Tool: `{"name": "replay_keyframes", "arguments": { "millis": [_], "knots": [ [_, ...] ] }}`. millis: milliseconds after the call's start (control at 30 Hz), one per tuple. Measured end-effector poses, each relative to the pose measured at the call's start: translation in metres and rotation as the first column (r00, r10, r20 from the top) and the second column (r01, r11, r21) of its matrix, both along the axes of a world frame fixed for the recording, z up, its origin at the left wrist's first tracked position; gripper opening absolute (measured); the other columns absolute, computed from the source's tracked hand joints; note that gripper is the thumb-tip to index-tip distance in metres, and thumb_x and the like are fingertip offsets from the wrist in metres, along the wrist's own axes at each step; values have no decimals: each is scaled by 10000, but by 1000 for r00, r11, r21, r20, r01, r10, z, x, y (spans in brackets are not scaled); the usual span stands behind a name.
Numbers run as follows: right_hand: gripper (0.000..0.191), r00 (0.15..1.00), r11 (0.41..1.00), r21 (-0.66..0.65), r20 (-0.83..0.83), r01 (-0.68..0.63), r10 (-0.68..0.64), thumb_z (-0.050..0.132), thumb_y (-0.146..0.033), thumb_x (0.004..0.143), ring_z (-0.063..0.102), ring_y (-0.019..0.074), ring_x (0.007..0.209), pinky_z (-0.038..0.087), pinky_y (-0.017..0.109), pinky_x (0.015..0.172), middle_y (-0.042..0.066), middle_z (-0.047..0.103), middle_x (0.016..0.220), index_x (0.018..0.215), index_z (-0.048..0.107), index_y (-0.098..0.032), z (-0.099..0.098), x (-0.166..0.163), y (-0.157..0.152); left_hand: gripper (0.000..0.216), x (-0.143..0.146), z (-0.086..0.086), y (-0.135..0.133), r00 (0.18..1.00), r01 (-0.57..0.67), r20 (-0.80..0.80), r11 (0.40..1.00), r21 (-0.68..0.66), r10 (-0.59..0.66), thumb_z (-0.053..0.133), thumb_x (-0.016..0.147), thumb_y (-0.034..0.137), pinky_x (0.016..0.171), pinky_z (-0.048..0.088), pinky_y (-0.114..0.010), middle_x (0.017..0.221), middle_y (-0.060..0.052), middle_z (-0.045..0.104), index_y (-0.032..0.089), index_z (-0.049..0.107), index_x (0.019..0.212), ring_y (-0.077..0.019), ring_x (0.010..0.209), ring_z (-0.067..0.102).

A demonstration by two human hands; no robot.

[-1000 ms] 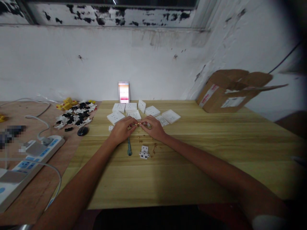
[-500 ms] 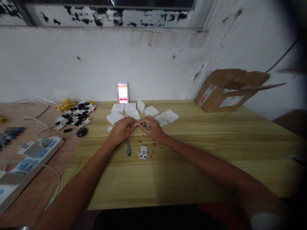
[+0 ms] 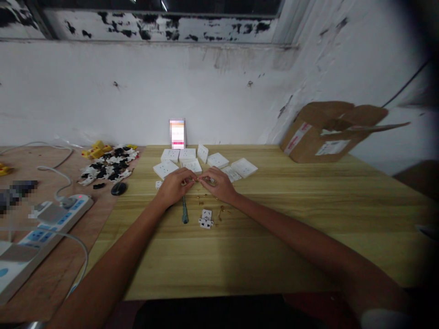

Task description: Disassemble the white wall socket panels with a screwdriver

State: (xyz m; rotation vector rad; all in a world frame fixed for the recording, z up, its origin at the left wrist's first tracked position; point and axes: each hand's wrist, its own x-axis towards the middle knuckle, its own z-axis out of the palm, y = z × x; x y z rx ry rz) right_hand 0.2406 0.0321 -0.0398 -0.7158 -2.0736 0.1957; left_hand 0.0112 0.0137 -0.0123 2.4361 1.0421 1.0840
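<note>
My left hand and my right hand meet over the wooden table, fingertips pinched together on a small brass part. Just in front of the hands lie a green-handled screwdriver, a small white socket insert and several loose brass bits. Behind the hands sit several white wall socket plates.
A phone leans upright against the wall. An open cardboard box stands at the back right. On the left board lie a pile of black, white and yellow plastic parts, a black mouse-like object and a white power strip with cables.
Both hands stay together at the same spot; only the fingertips shift slightly around the brass part.
</note>
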Motion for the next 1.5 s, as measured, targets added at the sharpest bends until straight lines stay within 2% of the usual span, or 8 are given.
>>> {"name": "replay_keyframes", "arguments": {
  "millis": [367, 567, 1300, 1500],
  "knots": [
    [57, 999, 1000, -2, 32, 11, -11, 637, -240, 1003, 625, 211, 888, 503, 390, 816, 33, 703, 905, 1013, 692, -256, 0, 0, -2, 134, -1, 3, -1, 1000, -21, 8, 999, -29, 21, 674, 914, 183, 736, 512, -278, 979, -27, 739, 222, 745, 1021, -149, 741, 645],
    [70, 999, 1000, 1, 42, 14, -14, 625, -245, 1012, 626, 204, 897, 500, 380, 812, 31, 707, 924, 1030, 692, -250, -1, 1, -1, 134, -1, 2, 0, 999, -43, -12, 999, -21, 43, 705, 907, 219, 694, 503, -251, 892, -9, 742, 219, 761, 1029, -125, 647, 594],
    [82, 999, 999, -4, 28, 44, -44, 635, -228, 993, 623, 199, 847, 497, 369, 781, 20, 685, 869, 1019, 703, -265, -4, 1, 2, 151, 1, 1, -2, 995, -92, -29, 995, -47, 91, 698, 922, 279, 677, 486, -265, 800, 17, 716, 229, 721, 1062, -137, 630, 607],
    [67, 999, 998, -28, 18, 49, -49, 650, -223, 980, 621, 190, 827, 492, 353, 755, 14, 682, 864, 995, 703, -260, -3, -1, 2, 168, 2, 0, -1, 995, -95, -23, 993, -64, 93, 696, 924, 295, 663, 485, -273, 844, 2, 747, 229, 722, 1076, -139, 624, 613]
  ]
}}
